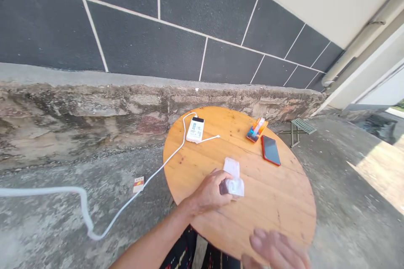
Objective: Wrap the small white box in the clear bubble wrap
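My left hand (210, 193) rests on the round wooden table (271, 206), its fingers closed on a small clear plastic packet (234, 185) with something dark inside. A flap of the white wrapper (232, 167) sticks up just behind it. My right hand (277, 250) hovers at the table's near edge, blurred, fingers stretched out and holding nothing. A red phone (270, 150) lies face up at the table's right.
A white power bank (195, 129) with a white cable (132, 201) lies at the table's far left; the cable trails across the concrete floor. An orange and blue package (256, 129) lies behind the phone. A small carton (138, 184) is on the ground, a green stool (299, 127) stands beyond the table.
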The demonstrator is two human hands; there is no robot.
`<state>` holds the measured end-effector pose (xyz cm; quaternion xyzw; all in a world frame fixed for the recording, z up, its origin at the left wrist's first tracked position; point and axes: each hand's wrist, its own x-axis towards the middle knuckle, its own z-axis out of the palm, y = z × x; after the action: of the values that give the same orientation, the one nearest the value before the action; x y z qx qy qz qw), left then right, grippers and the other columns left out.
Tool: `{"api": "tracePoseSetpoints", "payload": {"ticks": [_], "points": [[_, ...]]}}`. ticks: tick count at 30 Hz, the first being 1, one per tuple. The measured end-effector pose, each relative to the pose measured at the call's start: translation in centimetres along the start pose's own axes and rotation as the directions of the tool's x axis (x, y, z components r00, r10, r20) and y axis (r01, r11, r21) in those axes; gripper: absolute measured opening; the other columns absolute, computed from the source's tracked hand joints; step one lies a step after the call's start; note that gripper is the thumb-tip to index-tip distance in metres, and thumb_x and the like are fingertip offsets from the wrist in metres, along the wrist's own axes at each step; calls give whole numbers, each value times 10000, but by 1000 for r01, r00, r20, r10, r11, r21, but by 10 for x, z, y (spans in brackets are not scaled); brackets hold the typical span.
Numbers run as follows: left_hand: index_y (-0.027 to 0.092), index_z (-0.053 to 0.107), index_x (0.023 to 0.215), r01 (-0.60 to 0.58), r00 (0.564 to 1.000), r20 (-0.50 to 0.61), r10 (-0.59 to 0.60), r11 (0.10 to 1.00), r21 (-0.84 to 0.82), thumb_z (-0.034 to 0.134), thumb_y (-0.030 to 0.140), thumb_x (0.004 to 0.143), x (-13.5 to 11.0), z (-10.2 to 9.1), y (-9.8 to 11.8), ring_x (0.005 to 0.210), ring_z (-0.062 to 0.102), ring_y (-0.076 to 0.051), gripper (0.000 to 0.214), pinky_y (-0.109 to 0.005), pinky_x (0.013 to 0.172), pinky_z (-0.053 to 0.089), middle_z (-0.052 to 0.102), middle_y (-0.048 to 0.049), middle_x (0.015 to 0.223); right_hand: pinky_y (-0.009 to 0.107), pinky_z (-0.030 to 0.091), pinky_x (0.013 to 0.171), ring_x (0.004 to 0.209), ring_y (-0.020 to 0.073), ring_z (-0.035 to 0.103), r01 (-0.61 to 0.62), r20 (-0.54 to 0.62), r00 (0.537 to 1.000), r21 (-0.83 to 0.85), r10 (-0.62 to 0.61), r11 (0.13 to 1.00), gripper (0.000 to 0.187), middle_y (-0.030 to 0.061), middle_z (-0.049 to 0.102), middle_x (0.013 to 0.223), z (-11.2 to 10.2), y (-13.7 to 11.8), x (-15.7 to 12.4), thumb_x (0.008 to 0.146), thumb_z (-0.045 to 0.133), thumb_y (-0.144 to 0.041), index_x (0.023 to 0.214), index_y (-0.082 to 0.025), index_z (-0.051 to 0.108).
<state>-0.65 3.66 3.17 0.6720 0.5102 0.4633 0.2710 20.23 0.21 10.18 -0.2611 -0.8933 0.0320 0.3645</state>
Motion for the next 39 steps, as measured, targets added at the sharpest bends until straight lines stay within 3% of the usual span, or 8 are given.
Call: {"api": "tracePoseSetpoints", "payload": {"ticks": [2, 5, 9, 17, 23, 28, 33, 39], "points": [[211, 599, 1016, -22, 1000, -11, 22, 1000, 3, 644, 123, 631, -1, 1, 1, 922, 575, -195, 397, -285, 785, 455, 635, -23, 979, 346, 538, 792, 1047, 227, 571, -150, -39, 988, 13, 150, 989, 196, 70, 593, 1157, 19, 19, 5, 937, 536, -303, 1122, -285, 597], [220, 594, 1022, -55, 998, -21, 56, 998, 21, 632, 117, 643, -3, 3, 0, 928, 564, -197, 395, -298, 794, 449, 627, -18, 975, 339, 511, 797, 934, 214, 613, -418, 23, 907, 172, 421, 892, 219, 78, 649, 1019, 41, 60, 20, 954, 455, -321, 1007, -206, 633], [229, 585, 1030, -98, 995, -13, 99, 994, 57, 592, 65, 626, -3, 5, -3, 950, 556, -199, 436, -317, 832, 448, 627, -17, 994, 324, 486, 767, 858, 211, 616, -516, 279, 854, 350, 439, 782, 320, 71, 675, 927, 64, 104, 42, 925, 460, -421, 950, -174, 661], [243, 533, 1084, -140, 990, 13, 139, 987, 73, 569, 52, 635, -2, 6, -4, 1023, 573, -193, 490, -332, 921, 425, 632, -16, 1085, 238, 414, 613, 690, 153, 564, -553, 468, 807, 386, 359, 738, 473, 25, 638, 781, 77, 102, 47, 978, 348, -509, 876, -158, 649], [260, 507, 1097, -100, 995, 38, 98, 992, 78, 556, 51, 635, 0, 6, -1, 1019, 579, -181, 509, -310, 901, 441, 624, 0, 1108, 225, 415, 609, 690, 149, 569, -548, 419, 821, 387, 388, 741, 507, 32, 643, 798, 81, 100, 40, 991, 302, -526, 939, -152, 641], [239, 522, 1079, -31, 998, 54, 28, 998, 50, 550, 74, 634, 3, 5, 2, 990, 590, -189, 476, -299, 864, 473, 629, -17, 1086, 267, 440, 751, 820, 182, 595, -494, 370, 855, 365, 364, 789, 468, 59, 662, 898, 76, 99, 37, 1007, 297, -469, 928, -169, 647], [234, 542, 1082, 30, 998, 57, -34, 998, 59, 591, 120, 649, 7, 5, 3, 886, 606, -191, 450, -308, 818, 495, 649, -20, 1040, 315, 425, 882, 1009, 212, 570, -463, 361, 876, 441, 321, 769, 350, 58, 633, 1087, 65, 101, 32, 956, 443, -479, 1111, -215, 614], [226, 581, 1077, 60, 997, 46, -66, 992, 106, 651, 278, 744, 10, 4, 2, 883, 591, -198, 345, -314, 786, 496, 649, -33, 982, 340, 400, 909, 1043, 233, 543, -436, 418, 867, 379, 269, 817, 471, 44, 610, 1147, 62, 101, 27, 800, 697, -483, 1188, -249, 570]]}}
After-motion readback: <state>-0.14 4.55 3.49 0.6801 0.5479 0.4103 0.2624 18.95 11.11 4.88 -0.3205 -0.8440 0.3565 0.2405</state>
